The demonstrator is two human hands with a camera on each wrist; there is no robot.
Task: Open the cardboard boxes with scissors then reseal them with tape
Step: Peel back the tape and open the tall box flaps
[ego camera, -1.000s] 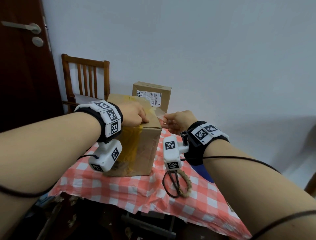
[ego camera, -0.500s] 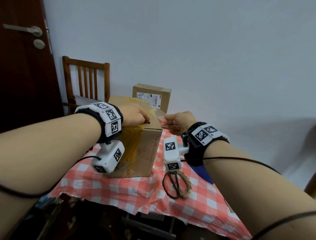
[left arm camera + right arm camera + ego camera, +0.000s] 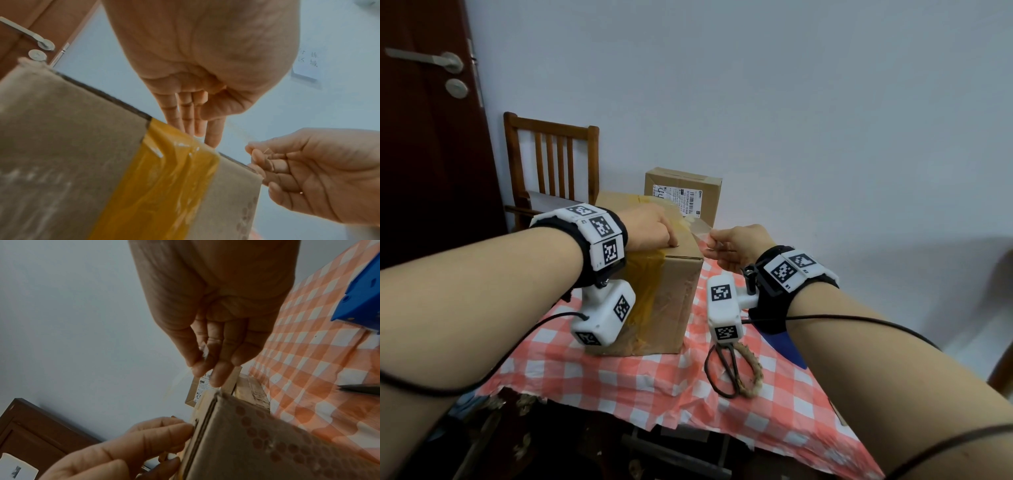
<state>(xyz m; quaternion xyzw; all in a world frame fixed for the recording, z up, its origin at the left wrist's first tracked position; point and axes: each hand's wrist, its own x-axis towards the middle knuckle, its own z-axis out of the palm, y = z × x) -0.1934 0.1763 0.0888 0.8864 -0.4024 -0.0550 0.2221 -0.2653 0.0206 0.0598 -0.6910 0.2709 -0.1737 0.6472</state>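
Head view had the left hand [image 3: 650,228] resting on top of the big cardboard box [image 3: 671,294], fingers straight and pressing down by the yellow tape [image 3: 164,178] at the top edge. Right hand [image 3: 736,248] sat just off the box's right corner, thumb and fingers pinching a strip of clear tape [image 3: 697,228] that ran back to the box top. That strip was honestly hard to make out, nearly invisible in the right wrist shot. Box stood on the red checked tablecloth [image 3: 619,383], with a smaller labelled box [image 3: 683,193] behind it near the wall. Scissors [image 3: 729,370] lay on the cloth below the right wrist, blades hidden by the wrist camera. Some blue thing [image 3: 362,293] lay further right, mostly covered by the forearm, couldn't tell what. Wooden chair [image 3: 551,164] and dark door [image 3: 424,137] stood at the back left.
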